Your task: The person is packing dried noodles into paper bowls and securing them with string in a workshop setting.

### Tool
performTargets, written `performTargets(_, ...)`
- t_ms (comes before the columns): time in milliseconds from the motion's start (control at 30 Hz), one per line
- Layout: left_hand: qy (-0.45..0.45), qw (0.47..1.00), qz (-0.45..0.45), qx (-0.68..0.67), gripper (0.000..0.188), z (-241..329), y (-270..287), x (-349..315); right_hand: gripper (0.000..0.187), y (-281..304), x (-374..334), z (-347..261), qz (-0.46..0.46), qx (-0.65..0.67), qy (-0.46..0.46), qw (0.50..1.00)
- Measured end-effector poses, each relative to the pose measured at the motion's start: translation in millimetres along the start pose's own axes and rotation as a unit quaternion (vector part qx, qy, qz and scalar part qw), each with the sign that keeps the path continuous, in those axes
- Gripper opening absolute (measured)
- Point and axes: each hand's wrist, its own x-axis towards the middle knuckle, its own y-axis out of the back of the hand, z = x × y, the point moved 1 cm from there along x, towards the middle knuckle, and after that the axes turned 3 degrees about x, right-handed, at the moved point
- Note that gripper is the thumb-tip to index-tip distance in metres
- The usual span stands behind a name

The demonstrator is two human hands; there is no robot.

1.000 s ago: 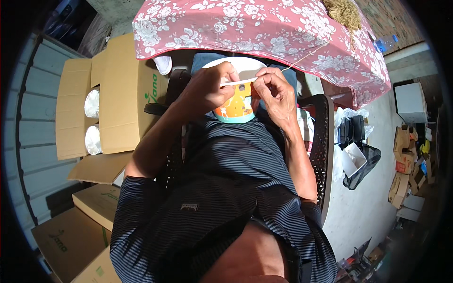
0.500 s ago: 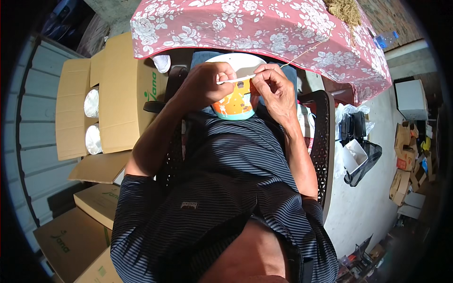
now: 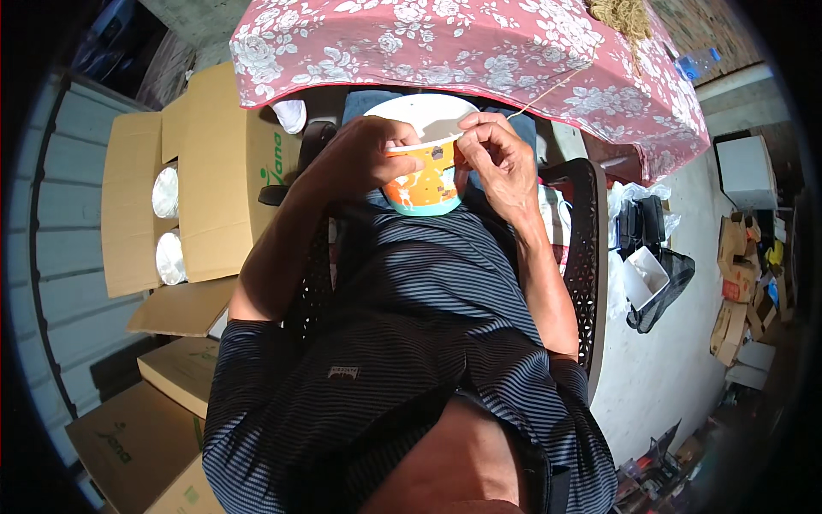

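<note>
- At your far left, a cardboard carton stands with its flaps spread, two white rounded bundles showing in it.
- Your left hand grasps the left side of the rim, fingers tucked over it and the thumb pressed on the outer wall.
- Between your hands, the orange paper tub sits over your lap, mouth up, its white inside visible. It looks like thin coated card: probably light, a little slick, and easy to dent in the wall. The rolled rim should be the stiffest part, so hold there and spare the sides.
- Your right hand pinches the right side of the rim between bent fingers and thumb; you cannot tell from here whether a strand is caught there too.
- Just beyond that hand, a pale strand slants up across the pink floral tablecloth, toward a tan fibre bundle on top; it looks slender, likely soft.
</note>
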Motion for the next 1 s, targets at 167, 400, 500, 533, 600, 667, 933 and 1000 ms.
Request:
performTargets(167,-0.080,0.982,0.095,-0.146,0.022,-2,-10,2,0.006,-1,0,0,0.011,0.001,-0.001,1.000)
performTargets(400,0.000,0.990,0.137,-0.032,0.026,17,1,-4,0.006,-4,-16,-36,0.079,-0.137,0.077,0.984)
performTargets(500,-0.009,0.991,0.106,-0.076,0.029,7,-5,-2,0.004,-8,-23,-48,0.047,-0.166,0.086,0.981)
performTargets(533,-0.009,0.991,0.105,-0.076,0.029,2,-8,0,0.004,-12,-23,-47,0.051,-0.159,0.091,0.982)
performTargets(600,-0.085,0.985,0.127,-0.075,0.037,-4,-13,1,0.004,-13,-23,-40,0.051,-0.160,0.090,0.982)
performTargets(667,-0.091,0.985,0.135,-0.064,0.042,-5,-15,2,0.004,-16,-23,-38,0.059,-0.155,0.076,0.983)
performTargets(933,-0.053,0.991,0.117,-0.039,0.059,11,-14,-3,0.004,-23,-23,-41,0.057,-0.226,0.120,0.965)
performTargets(1000,-0.040,0.993,0.109,-0.025,0.059,12,-14,-4,0.006,-24,-24,-44,0.062,-0.243,0.116,0.961)
